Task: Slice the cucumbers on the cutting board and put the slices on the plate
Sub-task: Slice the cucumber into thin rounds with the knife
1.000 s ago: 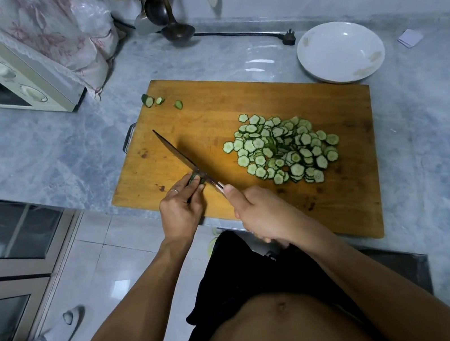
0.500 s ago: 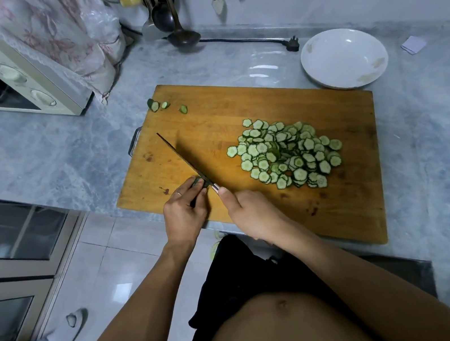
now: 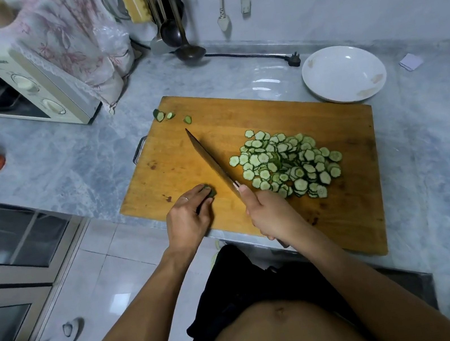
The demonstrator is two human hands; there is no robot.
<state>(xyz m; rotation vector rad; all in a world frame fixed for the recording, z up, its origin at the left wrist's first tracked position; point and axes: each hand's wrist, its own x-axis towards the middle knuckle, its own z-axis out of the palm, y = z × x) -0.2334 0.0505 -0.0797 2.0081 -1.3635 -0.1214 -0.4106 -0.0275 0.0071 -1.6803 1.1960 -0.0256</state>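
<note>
Gripping the knife (image 3: 210, 163) handle, right hand (image 3: 273, 216) is angling the blade left of the slices (image 3: 288, 162); left hand (image 3: 186, 221) is pinching the cucumber stub (image 3: 210, 193) clear of its edge.

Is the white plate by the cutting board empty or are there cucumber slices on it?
Empty. The plate holds no slices; they sit piled on the board.

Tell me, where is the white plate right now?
In the head view the plate sits on the counter at the far right, just beyond the cutting board's far right corner, with no slices on it; a black plug lies to its left.
</note>
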